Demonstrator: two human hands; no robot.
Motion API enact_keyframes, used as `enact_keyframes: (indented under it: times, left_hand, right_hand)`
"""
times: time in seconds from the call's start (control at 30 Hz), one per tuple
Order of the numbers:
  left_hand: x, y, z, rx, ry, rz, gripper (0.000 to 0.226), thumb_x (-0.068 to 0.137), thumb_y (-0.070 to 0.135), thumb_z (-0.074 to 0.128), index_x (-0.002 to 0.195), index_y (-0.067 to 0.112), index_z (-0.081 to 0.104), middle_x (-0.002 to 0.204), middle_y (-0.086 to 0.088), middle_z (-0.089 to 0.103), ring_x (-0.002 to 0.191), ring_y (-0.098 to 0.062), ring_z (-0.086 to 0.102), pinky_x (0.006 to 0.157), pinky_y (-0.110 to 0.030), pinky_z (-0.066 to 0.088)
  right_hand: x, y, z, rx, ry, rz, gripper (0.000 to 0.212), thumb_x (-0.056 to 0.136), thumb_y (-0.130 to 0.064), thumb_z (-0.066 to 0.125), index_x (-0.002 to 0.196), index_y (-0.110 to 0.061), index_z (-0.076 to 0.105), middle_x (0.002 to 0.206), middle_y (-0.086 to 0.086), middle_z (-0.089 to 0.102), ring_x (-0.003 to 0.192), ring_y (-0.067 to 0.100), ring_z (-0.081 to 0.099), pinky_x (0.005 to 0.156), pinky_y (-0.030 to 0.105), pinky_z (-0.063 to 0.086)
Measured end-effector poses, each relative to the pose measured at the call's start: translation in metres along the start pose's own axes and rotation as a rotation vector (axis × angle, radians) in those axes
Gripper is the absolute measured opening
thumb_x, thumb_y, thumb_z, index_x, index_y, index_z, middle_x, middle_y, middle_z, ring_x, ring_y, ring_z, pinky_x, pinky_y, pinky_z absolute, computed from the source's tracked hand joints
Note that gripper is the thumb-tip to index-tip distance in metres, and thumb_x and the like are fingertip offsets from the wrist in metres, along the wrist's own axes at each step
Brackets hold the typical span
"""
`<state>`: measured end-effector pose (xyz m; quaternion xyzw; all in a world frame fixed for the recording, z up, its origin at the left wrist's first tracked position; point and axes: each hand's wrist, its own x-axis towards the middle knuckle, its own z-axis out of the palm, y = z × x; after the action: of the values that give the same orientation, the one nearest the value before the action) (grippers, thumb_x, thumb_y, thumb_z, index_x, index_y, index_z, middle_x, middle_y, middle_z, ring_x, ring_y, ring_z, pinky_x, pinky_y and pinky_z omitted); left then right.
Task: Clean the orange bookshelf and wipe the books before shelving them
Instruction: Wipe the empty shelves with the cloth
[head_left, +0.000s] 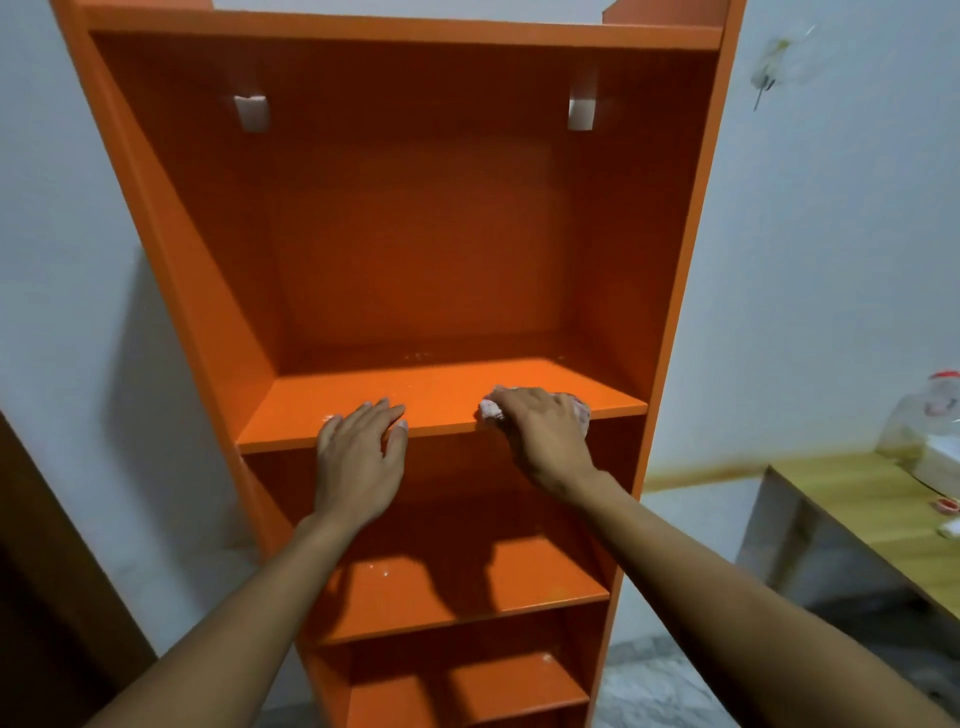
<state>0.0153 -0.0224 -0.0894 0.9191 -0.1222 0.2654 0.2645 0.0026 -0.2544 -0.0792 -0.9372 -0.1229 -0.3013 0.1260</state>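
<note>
Orange bookshelf stands upright against a pale wall, its shelves bare of books. On the upper shelf board, the right hand presses a crumpled white cloth, its grip curled over the wad; the left hand rests flat at the front edge, fingers straight. The cloth looks soft and light, best held bunched under the palm. White specks, possibly dust, dot the boards. A wooden worktop with a plastic jar sits to the right, well apart.

The right hand is covering most of the white cloth. The orange bookshelf is running off at 12 and 6 o'clock. At 3 o'clock, the frame is cropping the blurred plastic jar on the bench.
</note>
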Motion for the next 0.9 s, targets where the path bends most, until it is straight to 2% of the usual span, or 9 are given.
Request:
enact_keyframes:
  times: [0.13,0.3,0.37,0.43,0.5,0.63,0.73,0.8,0.9]
  left_hand:
    - [-0.003,-0.011,-0.009,0.029,0.001,-0.024,0.046,0.098,0.045,0.037,0.133,0.025,0.061,0.146,0.002,0.054,0.142,-0.015,0.04,0.118,-0.041,0.014]
    - [-0.006,-0.031,-0.017,0.164,-0.01,-0.085,0.046,0.103,0.045,0.038,0.145,0.029,0.049,0.155,0.005,0.041,0.148,-0.015,0.027,0.121,-0.045,0.007]
    - [-0.005,-0.034,-0.019,0.176,-0.024,-0.065,0.051,0.101,0.052,0.033,0.145,0.03,0.048,0.155,0.007,0.041,0.148,-0.014,0.029,0.121,-0.045,0.009]
    - [-0.005,-0.035,-0.02,0.176,-0.028,-0.047,0.06,0.095,0.056,0.027,0.144,0.03,0.049,0.154,0.007,0.043,0.146,-0.015,0.032,0.12,-0.045,0.011]
    - [-0.004,-0.035,-0.02,0.176,-0.028,-0.047,0.063,0.093,0.058,0.025,0.144,0.031,0.049,0.154,0.007,0.043,0.146,-0.015,0.032,0.119,-0.045,0.011]
    - [-0.006,-0.037,-0.016,0.175,-0.008,-0.041,0.07,0.091,0.065,0.017,0.144,0.032,0.049,0.153,0.008,0.043,0.146,-0.015,0.032,0.12,-0.046,0.01]
    - [-0.007,-0.035,-0.015,0.179,0.015,-0.04,0.072,0.091,0.065,0.014,0.143,0.031,0.051,0.152,0.008,0.045,0.145,-0.015,0.034,0.121,-0.046,0.009]
    - [-0.007,-0.035,-0.015,0.178,0.023,-0.042,0.07,0.091,0.064,0.016,0.142,0.031,0.052,0.151,0.007,0.047,0.145,-0.016,0.035,0.12,-0.047,0.009]
    - [-0.008,-0.034,-0.013,0.185,0.043,-0.037,0.069,0.092,0.062,0.018,0.14,0.029,0.054,0.15,0.006,0.049,0.143,-0.017,0.038,0.12,-0.048,0.011]
  right_hand:
    - [-0.01,-0.031,-0.003,0.206,0.114,-0.088,0.037,0.097,-0.036,0.036,0.112,-0.023,0.067,0.106,-0.003,0.073,0.1,0.025,0.066,0.078,0.041,0.042]
    - [0.02,-0.039,-0.021,0.535,0.125,-0.032,0.03,0.094,-0.022,0.044,0.115,-0.018,0.064,0.101,0.001,0.073,0.089,0.025,0.067,0.07,0.034,0.048]
    - [0.048,-0.019,-0.031,0.491,0.211,0.069,0.026,0.097,-0.022,0.046,0.116,-0.019,0.063,0.103,0.0,0.072,0.092,0.024,0.068,0.072,0.031,0.048]
    - [0.073,0.015,-0.043,0.235,0.209,0.183,0.027,0.102,-0.023,0.045,0.127,-0.021,0.056,0.115,0.007,0.069,0.102,0.03,0.066,0.084,0.042,0.052]
    - [0.089,0.05,-0.043,0.037,0.119,0.308,0.032,0.104,-0.029,0.039,0.135,-0.02,0.047,0.121,0.012,0.064,0.107,0.033,0.062,0.09,0.051,0.049]
    - [0.094,0.07,-0.018,0.158,-0.285,0.672,0.071,0.1,-0.062,0.017,0.151,-0.014,0.028,0.148,0.02,0.045,0.132,0.038,0.046,0.105,0.054,0.04]
    - [0.103,0.063,-0.012,0.123,-0.408,0.707,0.077,0.098,-0.066,0.015,0.153,-0.013,0.027,0.153,0.018,0.038,0.137,0.037,0.041,0.109,0.052,0.036]
    - [0.11,0.059,-0.014,0.132,-0.462,0.695,0.079,0.096,-0.07,0.015,0.152,-0.015,0.029,0.152,0.017,0.04,0.134,0.036,0.045,0.109,0.052,0.038]
    - [0.113,0.051,-0.013,0.063,-0.531,0.566,0.086,0.089,-0.079,0.012,0.149,-0.023,0.035,0.149,0.015,0.044,0.132,0.036,0.045,0.107,0.056,0.038]
